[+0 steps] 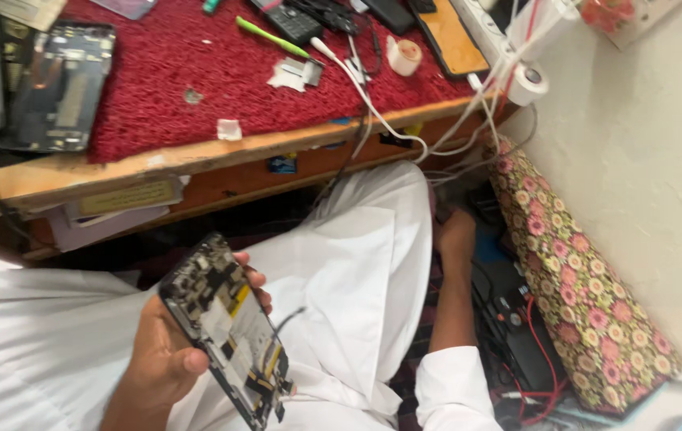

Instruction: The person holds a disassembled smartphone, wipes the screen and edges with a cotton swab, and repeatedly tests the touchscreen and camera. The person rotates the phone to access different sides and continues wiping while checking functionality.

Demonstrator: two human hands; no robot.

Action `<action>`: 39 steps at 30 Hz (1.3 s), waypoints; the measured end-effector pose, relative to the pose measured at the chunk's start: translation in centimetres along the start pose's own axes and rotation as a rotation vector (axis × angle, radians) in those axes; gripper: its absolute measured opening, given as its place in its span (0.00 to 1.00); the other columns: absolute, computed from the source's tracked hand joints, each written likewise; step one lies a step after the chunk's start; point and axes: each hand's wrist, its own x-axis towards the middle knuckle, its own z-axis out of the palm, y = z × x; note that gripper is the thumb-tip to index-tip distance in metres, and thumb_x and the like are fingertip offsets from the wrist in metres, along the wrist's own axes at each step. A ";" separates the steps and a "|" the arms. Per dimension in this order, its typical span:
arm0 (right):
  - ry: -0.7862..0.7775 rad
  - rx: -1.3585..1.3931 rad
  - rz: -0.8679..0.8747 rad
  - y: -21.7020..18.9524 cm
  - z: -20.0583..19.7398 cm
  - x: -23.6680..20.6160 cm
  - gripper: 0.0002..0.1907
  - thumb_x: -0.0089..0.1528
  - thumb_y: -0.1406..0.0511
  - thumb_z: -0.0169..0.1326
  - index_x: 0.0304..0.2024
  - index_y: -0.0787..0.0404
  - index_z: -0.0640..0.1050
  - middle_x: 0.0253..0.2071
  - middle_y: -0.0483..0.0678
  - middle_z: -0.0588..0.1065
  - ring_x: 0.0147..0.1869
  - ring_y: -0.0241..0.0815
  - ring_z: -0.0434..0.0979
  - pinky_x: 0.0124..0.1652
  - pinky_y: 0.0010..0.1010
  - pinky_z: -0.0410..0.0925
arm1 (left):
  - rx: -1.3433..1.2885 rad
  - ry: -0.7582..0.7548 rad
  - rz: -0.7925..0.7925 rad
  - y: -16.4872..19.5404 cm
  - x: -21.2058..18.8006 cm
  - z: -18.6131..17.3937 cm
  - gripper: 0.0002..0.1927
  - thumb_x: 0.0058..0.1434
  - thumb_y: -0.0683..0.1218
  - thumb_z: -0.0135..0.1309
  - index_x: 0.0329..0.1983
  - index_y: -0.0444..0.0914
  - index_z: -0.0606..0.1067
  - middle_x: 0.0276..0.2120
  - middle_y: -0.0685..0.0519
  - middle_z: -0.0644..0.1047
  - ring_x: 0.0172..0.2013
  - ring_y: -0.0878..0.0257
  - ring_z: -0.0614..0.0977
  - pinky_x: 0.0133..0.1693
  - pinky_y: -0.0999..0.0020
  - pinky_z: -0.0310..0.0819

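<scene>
1. Low in the frame, left of centre, the left hand (167,351) grips an opened smartphone (225,331), thumb along its near edge and fingertips curled round the far edge.
2. That phone has its back cover off, so the circuit board, yellow strips and metal shields show; it is tilted, top end toward the upper left, and a thin black cable (286,318) sticks out from its right side.
3. It sits above the person's lap, which is covered in white cloth (357,263).
4. Right of centre, the right hand (454,237) reaches down beside the lap into a dark gap full of wires; whether it is open or closed on anything cannot be told.
5. Red wires (534,335) and black devices lie just right of that arm, next to a flower-patterned cushion (576,295) against the wall.
6. Across the top of the frame runs a wooden workbench (197,156) with a red mat (189,56).
7. On the mat's upper-left edge lies another opened phone (60,86); a green pry tool (270,37), a tape roll (404,56) and white cables (373,104) lie toward the upper middle.
</scene>
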 end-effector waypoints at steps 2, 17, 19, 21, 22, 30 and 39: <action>0.037 0.004 -0.128 0.6 0.3 -0.3 0.11 0.58 0.68 0.58 0.41 0.66 0.83 0.40 0.66 0.79 0.44 0.65 0.80 0.43 0.50 0.72 | -0.047 -0.037 0.010 0.0 0.1 0.1 0.57 0.45 0.57 0.78 0.70 0.26 0.63 0.56 0.37 0.76 0.53 0.45 0.81 0.56 0.45 0.78; -0.512 0.340 0.343 -14.8 -8.8 -6.0 0.18 0.57 0.62 0.66 0.41 0.72 0.83 0.24 0.50 0.79 0.25 0.36 0.77 0.28 0.29 0.72 | -0.111 -0.088 0.007 -0.2 0.9 0.8 0.53 0.49 0.56 0.77 0.70 0.27 0.65 0.57 0.42 0.78 0.53 0.51 0.82 0.59 0.52 0.77; -0.487 0.339 0.300 -14.5 -7.6 -5.9 0.17 0.58 0.63 0.67 0.41 0.72 0.81 0.25 0.52 0.78 0.26 0.38 0.76 0.28 0.29 0.71 | -0.139 -0.092 0.010 -0.4 0.6 0.9 0.53 0.50 0.56 0.77 0.71 0.28 0.64 0.57 0.42 0.78 0.54 0.52 0.82 0.60 0.52 0.77; -0.471 0.424 0.206 -14.1 -6.4 -5.4 0.15 0.60 0.65 0.67 0.41 0.72 0.81 0.27 0.51 0.78 0.27 0.37 0.75 0.30 0.27 0.69 | -0.170 -0.102 0.009 -0.4 0.6 0.9 0.52 0.50 0.55 0.77 0.71 0.28 0.64 0.57 0.43 0.77 0.54 0.52 0.82 0.60 0.53 0.76; -0.472 0.505 0.141 -14.1 -6.1 -5.2 0.13 0.61 0.66 0.66 0.42 0.71 0.81 0.28 0.50 0.78 0.29 0.35 0.74 0.31 0.24 0.68 | -0.181 -0.104 0.012 -0.4 0.6 1.0 0.51 0.51 0.55 0.76 0.71 0.28 0.64 0.57 0.42 0.77 0.54 0.52 0.82 0.61 0.53 0.76; -0.643 1.621 0.212 -18.7 -10.0 -10.3 0.04 0.70 0.72 0.53 0.41 0.68 0.77 0.37 0.53 0.80 0.38 0.41 0.82 0.41 0.30 0.76 | 0.309 -0.005 0.073 1.6 0.0 3.2 0.50 0.49 0.55 0.74 0.70 0.29 0.67 0.58 0.46 0.77 0.56 0.56 0.82 0.61 0.57 0.78; -0.693 1.757 0.165 -25.3 -12.4 -16.9 0.09 0.70 0.73 0.54 0.49 0.77 0.78 0.44 0.60 0.81 0.45 0.44 0.83 0.46 0.32 0.76 | 0.922 0.263 0.329 2.9 -1.1 7.8 0.46 0.47 0.57 0.74 0.65 0.30 0.72 0.50 0.46 0.81 0.49 0.59 0.85 0.51 0.66 0.82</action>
